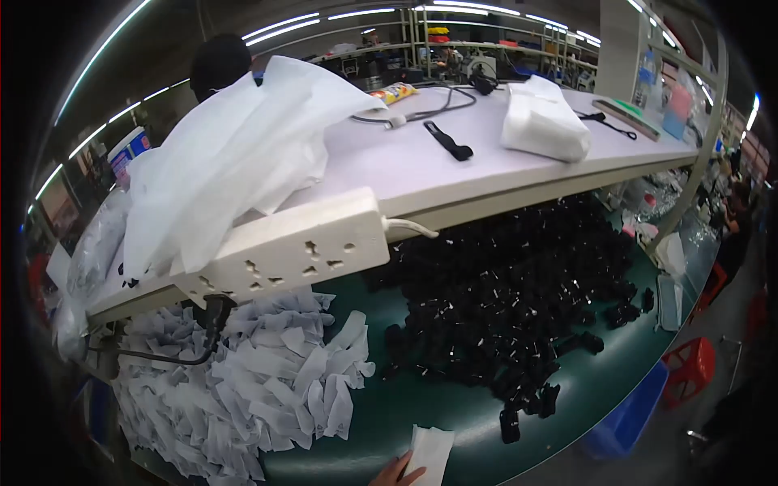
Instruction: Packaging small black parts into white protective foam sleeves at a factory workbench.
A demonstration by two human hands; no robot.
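Note:
At the lower edge, my left hand (395, 471) has its fingers closed on the left side of a small white pouch (432, 454), whose lower end is cut off by the picture's edge. My right hand is out of sight. A big heap of similar white pouches (284, 377), some of them looking wrapped and filled, lies to the left on the green tabletop (377, 405). Right of the middle spreads a pile of small black pieces (494, 316) with shiny metal bits; I cannot make out their exact kind.
Above the tabletop runs a pale shelf (381, 166) with a white power strip (284, 247) on its front edge. It bears thin white sheets (235, 154), a black strap (447, 140) and a white bundle (545, 121). A blue bin (624, 417) and red stool (689, 368) stand at the right.

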